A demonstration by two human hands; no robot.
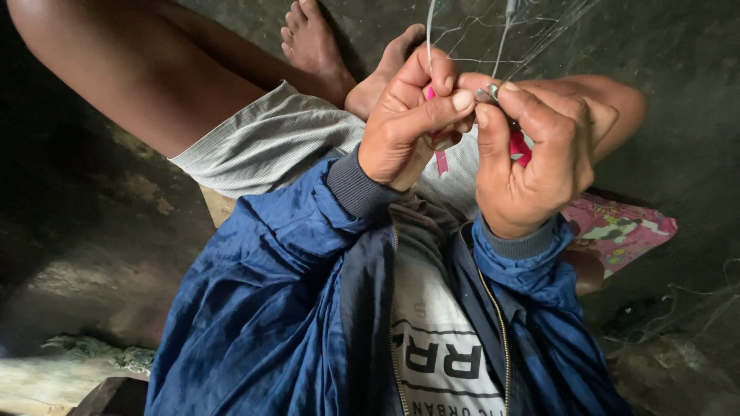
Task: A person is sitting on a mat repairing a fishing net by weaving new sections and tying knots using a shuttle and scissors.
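Net (493,31), thin and pale, hangs right above both hands, up close to the person's chest. Left hand (408,123) has its grip pinched shut on a strand plus a pink strip (441,160). Right hand (536,154) is closed round a pink tool (519,148), thumb pressing a small metal tip against the left fingertips. Blue jacket (277,308), grey shorts (262,142), and a pink patterned cushion (624,227) off by the right elbow.

- The left hand (408,115) and the right hand (532,154) meet fingertip to fingertip above the lap.
- A net (493,31) hangs just beyond them.
- Two bare feet (316,42) lie behind the left hand.
- A cushion (617,227) lies under the right forearm.
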